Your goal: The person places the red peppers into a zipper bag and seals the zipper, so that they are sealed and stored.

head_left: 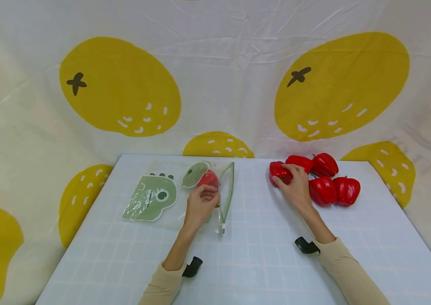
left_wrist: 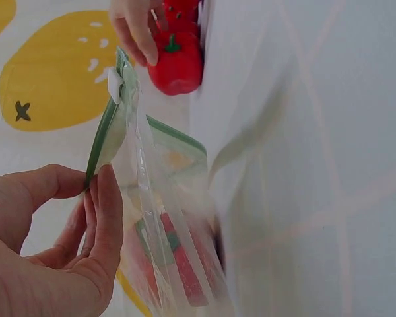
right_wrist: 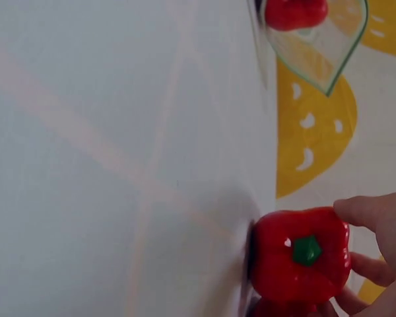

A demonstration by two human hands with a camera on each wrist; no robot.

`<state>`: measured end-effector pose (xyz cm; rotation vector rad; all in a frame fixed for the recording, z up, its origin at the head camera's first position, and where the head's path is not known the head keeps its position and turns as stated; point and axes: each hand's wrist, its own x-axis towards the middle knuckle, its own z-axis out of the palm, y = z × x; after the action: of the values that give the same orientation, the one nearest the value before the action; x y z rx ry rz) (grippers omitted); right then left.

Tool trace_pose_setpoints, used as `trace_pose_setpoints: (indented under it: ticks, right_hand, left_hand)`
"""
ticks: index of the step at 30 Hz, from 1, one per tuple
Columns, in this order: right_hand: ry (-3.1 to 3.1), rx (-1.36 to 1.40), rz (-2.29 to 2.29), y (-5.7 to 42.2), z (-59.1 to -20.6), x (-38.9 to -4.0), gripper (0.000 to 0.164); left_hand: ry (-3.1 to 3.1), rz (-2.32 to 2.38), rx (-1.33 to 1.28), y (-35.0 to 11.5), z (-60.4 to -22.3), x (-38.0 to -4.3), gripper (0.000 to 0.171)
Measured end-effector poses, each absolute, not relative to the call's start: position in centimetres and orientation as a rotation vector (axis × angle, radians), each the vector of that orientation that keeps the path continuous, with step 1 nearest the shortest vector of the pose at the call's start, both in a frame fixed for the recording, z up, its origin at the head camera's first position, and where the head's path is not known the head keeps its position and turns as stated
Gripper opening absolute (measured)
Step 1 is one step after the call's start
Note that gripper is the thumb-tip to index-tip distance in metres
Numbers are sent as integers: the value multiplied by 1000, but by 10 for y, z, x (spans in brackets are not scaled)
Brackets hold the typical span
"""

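A clear zip bag (head_left: 150,197) with green dinosaur prints lies on the left half of the table, its mouth toward the right. Inside it, near the opening, is a red bell pepper (head_left: 208,178). My left hand (head_left: 200,205) pinches the bag's green zip edge (left_wrist: 100,142) between thumb and fingers, holding the mouth apart; a white slider (left_wrist: 115,84) sits on that edge. To the right, my right hand (head_left: 298,186) grips another red bell pepper (right_wrist: 297,257), thumb on one side and fingers on the other. Its green stem faces the bag.
Several more red bell peppers (head_left: 323,191) sit grouped beside and behind my right hand. The white table (head_left: 253,254) carries a faint grid. Behind it hangs a white cloth (head_left: 227,84) printed with yellow fruit. Each wrist wears a small black camera (head_left: 307,245).
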<state>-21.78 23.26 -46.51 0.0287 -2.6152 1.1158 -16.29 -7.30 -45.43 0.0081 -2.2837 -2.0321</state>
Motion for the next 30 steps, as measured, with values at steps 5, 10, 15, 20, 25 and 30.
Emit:
trace_pose_setpoints:
  ticks: [5,10,15,20,25,30]
  right_hand:
    - [-2622,6,1115,231,-467,-220,69]
    - [-2638,-50,1091,229,-468,-222,73]
    - [-2646,-90,1072,227,-467,-223,77]
    - [-2664,-127,1117,230,-464,-220,81]
    - [-2637,-135,1190,229,-460,-216,80]
    - [-2595,-137,1290,224,-455,-212,80]
  left_hand:
    - [-2284,-2036,15,-73,-454,-163,14]
    - [-2291,-2046,29,-73,-454,-163,14]
    - [-2288,-2048,32,-74,-453,-163,14]
    - [-2292,-2042,40,-73,-452,-163,14]
    - [-2314,-2028,58,-72,-452,-162,14]
    - [-2302,-2033,47,-72,-451,-162,15]
